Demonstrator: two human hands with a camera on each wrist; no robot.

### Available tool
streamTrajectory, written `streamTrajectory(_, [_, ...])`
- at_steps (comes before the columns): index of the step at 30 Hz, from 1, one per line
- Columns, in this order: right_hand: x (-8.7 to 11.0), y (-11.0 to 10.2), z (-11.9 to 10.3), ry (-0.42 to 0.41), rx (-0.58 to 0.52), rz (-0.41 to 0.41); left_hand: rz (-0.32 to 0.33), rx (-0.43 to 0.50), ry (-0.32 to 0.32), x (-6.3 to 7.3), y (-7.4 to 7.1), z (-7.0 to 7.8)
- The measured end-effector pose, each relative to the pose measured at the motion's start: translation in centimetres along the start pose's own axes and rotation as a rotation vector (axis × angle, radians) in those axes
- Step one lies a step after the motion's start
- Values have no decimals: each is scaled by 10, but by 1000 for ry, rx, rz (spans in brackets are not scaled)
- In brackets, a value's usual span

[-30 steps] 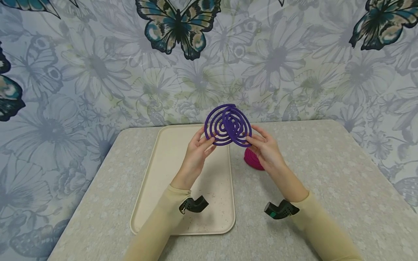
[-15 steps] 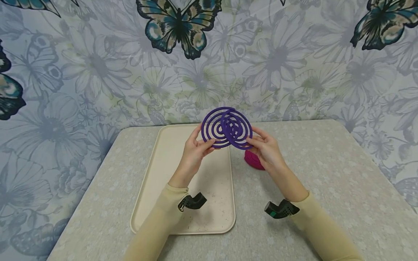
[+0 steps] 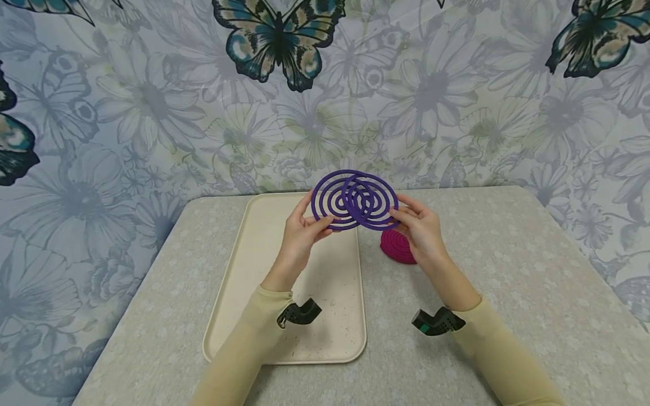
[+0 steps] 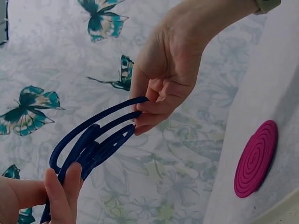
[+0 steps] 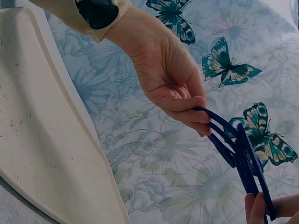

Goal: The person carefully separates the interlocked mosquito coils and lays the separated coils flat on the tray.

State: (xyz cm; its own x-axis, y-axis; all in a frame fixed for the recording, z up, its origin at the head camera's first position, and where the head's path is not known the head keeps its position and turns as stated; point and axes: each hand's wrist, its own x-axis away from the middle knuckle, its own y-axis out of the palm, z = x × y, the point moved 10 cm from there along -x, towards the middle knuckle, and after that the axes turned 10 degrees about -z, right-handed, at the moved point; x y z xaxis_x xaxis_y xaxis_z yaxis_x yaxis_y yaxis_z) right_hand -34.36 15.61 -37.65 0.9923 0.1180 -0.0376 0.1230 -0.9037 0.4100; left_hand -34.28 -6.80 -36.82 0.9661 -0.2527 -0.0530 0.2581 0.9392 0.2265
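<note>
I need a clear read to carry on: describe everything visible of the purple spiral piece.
The purple spiral piece shows as two openwork coils of slender strand, overlapping in the middle; whether they are joined I cannot tell. It looks smooth, perhaps plastic or rubber. The wrist views, where it looks dark blue, show it nearly edge-on, some turns spread apart. It is held above the table, the left hand pinching one outer side and the right hand the opposite one.

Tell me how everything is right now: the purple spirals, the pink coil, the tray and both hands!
Purple spirals: held up above the table, overlapping
Pink coil: wound tight, lying on the table
Tray: flat on the table, small specks on it
Left hand: pinching the spirals' left edge
Right hand: pinching the spirals' right edge
</note>
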Motion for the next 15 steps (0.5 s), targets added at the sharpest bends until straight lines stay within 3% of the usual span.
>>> streamTrajectory(4, [2,-1,2,-10,-14,45,51,7,-4,2,-1,-5])
streamTrajectory(9, [3,11,8,47,-52,-34,102,52,-8,4,4,-15])
streamTrajectory(15, [4,25,14,119,-15,-131,-4,79,21,1,14,-13])
